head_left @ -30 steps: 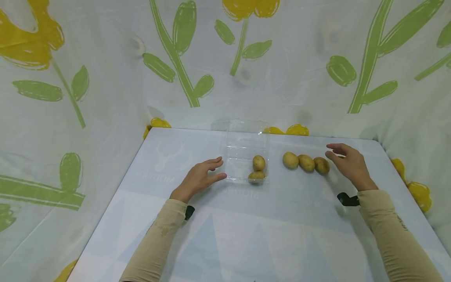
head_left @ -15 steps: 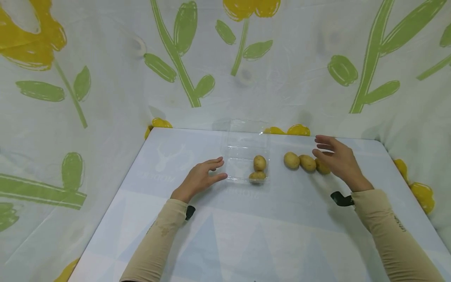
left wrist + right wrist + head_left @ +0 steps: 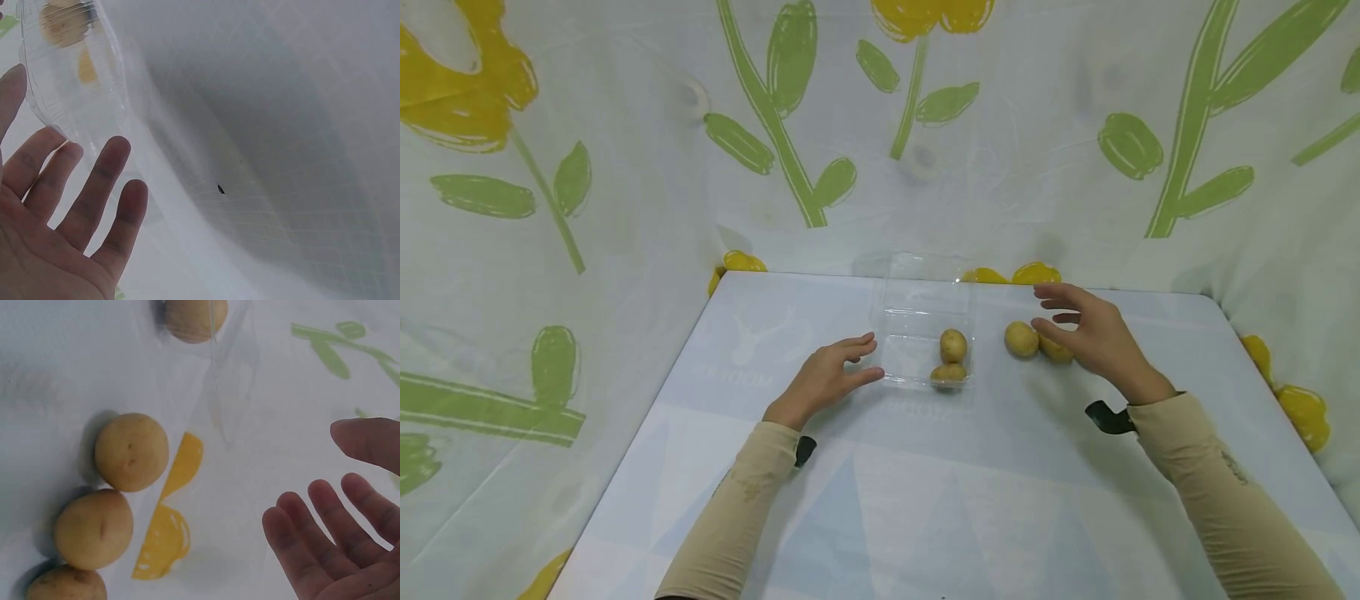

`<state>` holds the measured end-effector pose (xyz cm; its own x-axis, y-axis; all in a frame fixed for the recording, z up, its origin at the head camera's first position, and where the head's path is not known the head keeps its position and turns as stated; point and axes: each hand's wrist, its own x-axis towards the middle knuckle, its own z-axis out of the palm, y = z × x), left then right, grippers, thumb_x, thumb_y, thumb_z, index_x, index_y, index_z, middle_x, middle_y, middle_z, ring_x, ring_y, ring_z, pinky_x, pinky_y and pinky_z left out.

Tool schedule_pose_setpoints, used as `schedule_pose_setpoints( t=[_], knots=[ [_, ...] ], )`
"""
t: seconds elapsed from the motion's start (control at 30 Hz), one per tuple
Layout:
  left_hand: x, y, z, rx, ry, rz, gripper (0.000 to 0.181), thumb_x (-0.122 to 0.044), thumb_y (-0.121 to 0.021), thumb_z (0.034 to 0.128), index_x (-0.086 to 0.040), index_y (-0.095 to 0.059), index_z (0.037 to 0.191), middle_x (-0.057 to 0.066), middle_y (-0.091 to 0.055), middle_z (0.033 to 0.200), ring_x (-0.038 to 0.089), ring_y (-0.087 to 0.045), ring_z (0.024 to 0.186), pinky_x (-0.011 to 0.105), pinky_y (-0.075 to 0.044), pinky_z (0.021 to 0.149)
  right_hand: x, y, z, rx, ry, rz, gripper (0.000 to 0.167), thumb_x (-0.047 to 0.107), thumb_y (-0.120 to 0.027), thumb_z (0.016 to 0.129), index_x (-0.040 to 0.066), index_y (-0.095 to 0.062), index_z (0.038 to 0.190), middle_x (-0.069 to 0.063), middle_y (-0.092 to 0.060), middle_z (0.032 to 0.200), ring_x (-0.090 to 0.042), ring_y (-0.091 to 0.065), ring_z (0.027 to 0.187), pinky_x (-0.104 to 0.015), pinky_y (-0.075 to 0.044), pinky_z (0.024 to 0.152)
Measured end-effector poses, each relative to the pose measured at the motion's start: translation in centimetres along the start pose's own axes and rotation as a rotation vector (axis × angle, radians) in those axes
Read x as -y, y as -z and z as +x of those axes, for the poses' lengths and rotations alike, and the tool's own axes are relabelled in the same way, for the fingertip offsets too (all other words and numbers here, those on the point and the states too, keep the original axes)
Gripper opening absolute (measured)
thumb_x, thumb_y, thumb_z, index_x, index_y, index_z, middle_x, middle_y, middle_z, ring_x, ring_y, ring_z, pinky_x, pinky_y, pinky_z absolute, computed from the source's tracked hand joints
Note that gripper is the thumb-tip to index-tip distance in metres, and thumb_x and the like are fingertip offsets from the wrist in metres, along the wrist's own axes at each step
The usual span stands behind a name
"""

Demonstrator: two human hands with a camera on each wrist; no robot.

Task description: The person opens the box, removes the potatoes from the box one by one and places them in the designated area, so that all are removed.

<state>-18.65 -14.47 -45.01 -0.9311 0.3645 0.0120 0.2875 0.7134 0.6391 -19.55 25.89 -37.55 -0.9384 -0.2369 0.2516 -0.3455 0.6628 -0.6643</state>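
A clear plastic clamshell container (image 3: 906, 357) lies with its lid raised at the back of the table. Inside, at its right side, are two potatoes, one farther back (image 3: 953, 345) and one nearer (image 3: 948, 377). My left hand (image 3: 822, 382) is at the container's left side, fingers spread and thumb apart; whether the fingertips touch it I cannot tell. To the right, my right hand (image 3: 1097, 337) hovers over a row of three potatoes with nothing in its grasp. The left potato (image 3: 1021, 339) shows fully, the middle one (image 3: 94, 529) partly; the third (image 3: 67, 587) is hidden in the head view.
A white and pale blue table (image 3: 895, 500) bears everything. Pale cloth (image 3: 1015, 183) printed with yellow flowers and green leaves hangs round its back and sides. Dark wrist camera mounts (image 3: 1108, 418) jut out at the sleeve cuffs.
My right hand has moved left, from beside the row of potatoes to above it, and now covers the rightmost one in the head view. The left hand stays still.
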Motion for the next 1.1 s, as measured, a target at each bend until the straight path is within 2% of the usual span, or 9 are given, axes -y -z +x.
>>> schedule_pose_setpoints(
  t=[0.13,0.27,0.4,0.57,0.87,1.03,1.1],
  knots=[
    [0.0,0.0,0.0,0.001,-0.001,0.002,0.067,-0.052,-0.071,0.0919,-0.016,-0.056,0.146,-0.013,-0.043,0.156,0.018,-0.063,0.122,0.039,-0.040,0.113,0.4,-0.5,0.2,0.030,0.009,0.024,0.050,0.020,-0.076,0.093,0.006,-0.058,0.137,-0.013,-0.063,0.133,-0.032,-0.064,0.114,-0.050,-0.052,0.096],
    [-0.1,0.0,0.1,0.003,-0.002,-0.001,0.067,-0.052,-0.071,0.0920,-0.016,-0.055,0.146,-0.012,-0.043,0.156,0.019,-0.063,0.122,0.040,-0.041,0.113,0.8,-1.1,0.7,0.053,0.020,0.033,0.046,0.018,-0.077,0.093,0.009,-0.061,0.135,-0.011,-0.064,0.131,-0.032,-0.066,0.110,-0.050,-0.053,0.096],
    [-0.1,0.0,0.0,0.003,0.003,-0.010,0.067,-0.052,-0.071,0.0919,-0.016,-0.055,0.146,-0.013,-0.043,0.156,0.018,-0.064,0.121,0.039,-0.041,0.113,1.0,-1.7,1.2,0.093,0.043,0.034,0.047,0.017,-0.077,0.092,0.009,-0.061,0.135,-0.009,-0.064,0.132,-0.030,-0.065,0.112,-0.049,-0.052,0.097],
    [-0.1,0.1,-0.1,-0.003,0.006,-0.017,0.066,-0.052,-0.071,0.0917,-0.016,-0.056,0.146,-0.014,-0.044,0.155,0.017,-0.064,0.120,0.038,-0.042,0.112,1.2,-2.8,2.1,0.174,0.116,0.027,0.054,0.016,-0.078,0.091,0.004,-0.056,0.140,-0.014,-0.060,0.139,-0.031,-0.060,0.120,-0.050,-0.049,0.101],
    [-0.1,0.2,0.0,-0.006,-0.002,-0.012,0.067,-0.052,-0.071,0.0919,-0.016,-0.056,0.146,-0.012,-0.044,0.156,0.018,-0.064,0.120,0.038,-0.042,0.112,2.5,-6.0,3.5,0.300,0.233,-0.112,0.065,0.010,-0.081,0.088,0.002,-0.051,0.145,-0.017,-0.055,0.144,-0.034,-0.055,0.126,-0.050,-0.050,0.102],
    [-0.1,0.1,0.0,-0.011,-0.003,-0.013,0.066,-0.050,-0.072,0.0920,-0.016,-0.055,0.146,-0.011,-0.044,0.156,0.018,-0.064,0.120,0.039,-0.041,0.112,3.5,-7.6,4.2,0.377,0.226,-0.173,0.071,0.012,-0.082,0.087,0.008,-0.048,0.149,-0.015,-0.050,0.148,-0.035,-0.051,0.133,-0.050,-0.051,0.100],
    [-0.1,0.0,0.0,-0.012,-0.006,-0.015,0.066,-0.049,-0.072,0.0919,-0.015,-0.055,0.146,-0.011,-0.044,0.156,0.019,-0.065,0.120,0.039,-0.042,0.112,3.6,-8.1,4.5,0.401,0.210,-0.182,0.070,0.014,-0.082,0.087,0.009,-0.049,0.149,-0.015,-0.051,0.146,-0.035,-0.053,0.131,-0.049,-0.052,0.099]
  ],
)
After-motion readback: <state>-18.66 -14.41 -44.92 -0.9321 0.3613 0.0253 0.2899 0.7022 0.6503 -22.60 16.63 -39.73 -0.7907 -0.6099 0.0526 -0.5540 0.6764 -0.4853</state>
